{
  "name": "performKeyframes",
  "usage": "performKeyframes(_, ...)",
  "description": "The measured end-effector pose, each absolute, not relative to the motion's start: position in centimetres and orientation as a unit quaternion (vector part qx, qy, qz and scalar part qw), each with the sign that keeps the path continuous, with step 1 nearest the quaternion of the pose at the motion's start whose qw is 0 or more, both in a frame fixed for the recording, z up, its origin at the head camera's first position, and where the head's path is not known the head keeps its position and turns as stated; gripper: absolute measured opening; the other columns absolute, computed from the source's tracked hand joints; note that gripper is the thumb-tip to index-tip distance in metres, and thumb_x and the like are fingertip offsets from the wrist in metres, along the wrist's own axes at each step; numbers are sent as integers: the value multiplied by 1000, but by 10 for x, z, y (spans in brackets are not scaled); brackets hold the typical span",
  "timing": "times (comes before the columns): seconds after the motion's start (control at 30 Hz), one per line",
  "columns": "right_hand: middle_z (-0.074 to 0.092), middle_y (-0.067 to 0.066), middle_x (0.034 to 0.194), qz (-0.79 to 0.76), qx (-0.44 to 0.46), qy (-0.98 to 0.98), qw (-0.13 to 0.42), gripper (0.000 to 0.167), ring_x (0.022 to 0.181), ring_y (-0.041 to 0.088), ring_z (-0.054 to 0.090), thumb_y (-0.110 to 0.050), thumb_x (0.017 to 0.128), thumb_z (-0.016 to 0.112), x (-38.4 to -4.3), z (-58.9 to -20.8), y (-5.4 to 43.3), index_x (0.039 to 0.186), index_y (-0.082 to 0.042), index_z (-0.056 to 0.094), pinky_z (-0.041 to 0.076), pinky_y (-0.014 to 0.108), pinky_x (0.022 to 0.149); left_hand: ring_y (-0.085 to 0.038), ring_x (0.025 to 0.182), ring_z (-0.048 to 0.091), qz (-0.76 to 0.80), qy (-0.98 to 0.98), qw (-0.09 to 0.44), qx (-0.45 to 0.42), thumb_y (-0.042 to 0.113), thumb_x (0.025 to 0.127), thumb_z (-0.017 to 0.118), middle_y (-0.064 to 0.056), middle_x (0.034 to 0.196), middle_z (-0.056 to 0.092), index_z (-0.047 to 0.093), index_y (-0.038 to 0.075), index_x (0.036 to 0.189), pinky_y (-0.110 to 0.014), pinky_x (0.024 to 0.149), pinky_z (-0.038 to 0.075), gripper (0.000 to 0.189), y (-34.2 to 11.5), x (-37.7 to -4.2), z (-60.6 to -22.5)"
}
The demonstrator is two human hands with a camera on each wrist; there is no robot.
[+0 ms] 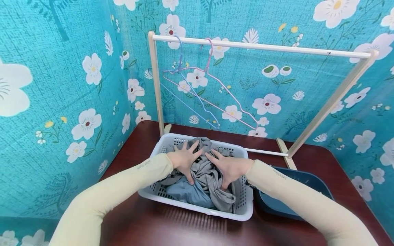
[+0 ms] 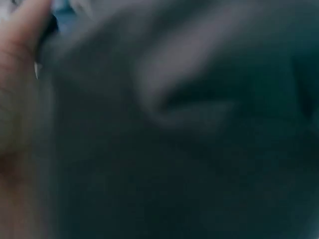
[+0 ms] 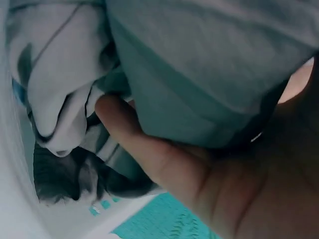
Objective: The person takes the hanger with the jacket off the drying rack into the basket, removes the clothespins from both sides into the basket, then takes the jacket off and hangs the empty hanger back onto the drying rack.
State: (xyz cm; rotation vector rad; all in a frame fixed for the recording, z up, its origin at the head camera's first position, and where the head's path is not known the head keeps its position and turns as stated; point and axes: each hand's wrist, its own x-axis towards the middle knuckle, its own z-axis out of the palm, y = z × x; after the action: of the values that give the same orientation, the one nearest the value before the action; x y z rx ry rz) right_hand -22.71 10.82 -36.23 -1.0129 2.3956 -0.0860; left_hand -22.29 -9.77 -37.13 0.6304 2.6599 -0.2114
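A white plastic laundry basket (image 1: 197, 206) holds a heap of crumpled grey clothes (image 1: 207, 171). At the front of the heap lies a blue-grey cloth (image 1: 189, 193). My left hand (image 1: 184, 160) rests on the left part of the heap with its fingers spread. My right hand (image 1: 229, 168) lies on the right part, its fingers spread too. In the right wrist view the right thumb (image 3: 154, 154) stretches along a fold of grey cloth (image 3: 199, 69). Dark, blurred fabric (image 2: 174, 149) fills most of the left wrist view, with a bit of the left hand at its left edge.
Behind the basket stands a wooden rack with a white rail (image 1: 261, 47). A blue hanger (image 1: 180, 70) and a pink hanger (image 1: 207, 68) hang from it. A dark blue tub (image 1: 311, 177) sits right of the basket, partly under the right forearm, on the dark red table (image 1: 129, 212).
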Motion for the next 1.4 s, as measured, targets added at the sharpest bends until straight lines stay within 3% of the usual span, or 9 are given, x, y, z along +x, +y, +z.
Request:
performKeyframes(0.23, -1, 9, 157, 25, -348, 885, 308, 115, 120, 26, 49, -33, 71, 84, -241, -373, 96, 154, -23, 4, 47, 32, 71, -39, 141, 8, -109, 936, 253, 220, 73, 59, 73, 1, 158, -10, 7, 32, 153, -58, 99, 33, 122, -94, -232, -382)
performKeyframes(0.4, 7, 10, 157, 69, -355, 877, 315, 113, 120, 28, 49, -38, 70, 84, -247, -381, 90, 154, -21, 9, 47, 37, 80, -32, 140, 17, -130, 924, 275, 231, 75, 60, 70, 0, 158, -5, 6, 32, 153, -45, 99, 37, 121, -89, -233, -392)
performKeyframes(0.57, 13, 8, 156, 85, -364, 866, 332, 112, 129, 29, 39, -40, 69, 84, -250, -388, 87, 153, -20, 13, 40, 42, 96, -29, 137, 24, -150, 914, 288, 244, 76, 60, 69, -2, 157, 5, 10, 31, 153, -43, 101, 36, 119, -85, -233, -403)
performKeyframes(0.8, 15, 8, 155, 76, -371, 858, 347, 111, 130, 28, 38, -40, 69, 83, -247, -393, 84, 153, -20, 14, 38, 41, 98, -29, 136, 24, -161, 901, 308, 261, 77, 63, 66, -2, 156, 11, 8, 30, 153, -42, 102, 34, 117, -88, -230, -410)
performKeyframes(0.97, 13, 7, 156, 66, -363, 868, 332, 109, 127, 28, 42, -43, 70, 82, -244, -379, 91, 153, -28, 13, 43, 40, 90, -29, 140, 20, -102, 907, 311, 264, 72, 66, 69, -1, 157, 9, 14, 27, 153, -44, 105, 29, 112, -98, -228, -397)
performKeyframes(1.17, 9, 13, 156, -33, -381, 864, 328, 105, 140, 32, 16, -44, 74, 80, -239, -345, 116, 153, -23, 15, 32, 51, 101, -24, 139, 23, -20, 915, 296, 272, 55, 76, 73, -5, 154, 24, 29, 17, 150, -41, 109, 25, 94, -112, -219, -355)
performKeyframes(1.23, 12, 12, 156, -61, -381, 867, 317, 101, 140, 31, 18, -42, 76, 78, -238, -336, 125, 153, -21, 17, 32, 51, 102, -24, 137, 28, 10, 921, 280, 271, 48, 80, 72, -7, 150, 31, 33, 11, 148, -40, 107, 27, 87, -118, -213, -339)
performKeyframes(1.4, 31, 11, 149, -118, -371, 883, 262, 78, 125, 27, 46, -41, 85, 69, -238, -326, 145, 148, -13, 32, 42, 45, 95, -26, 128, 43, 82, 927, 229, 286, 40, 91, 63, -11, 138, 48, 46, 2, 139, -41, 102, 36, 64, -137, -200, -313)
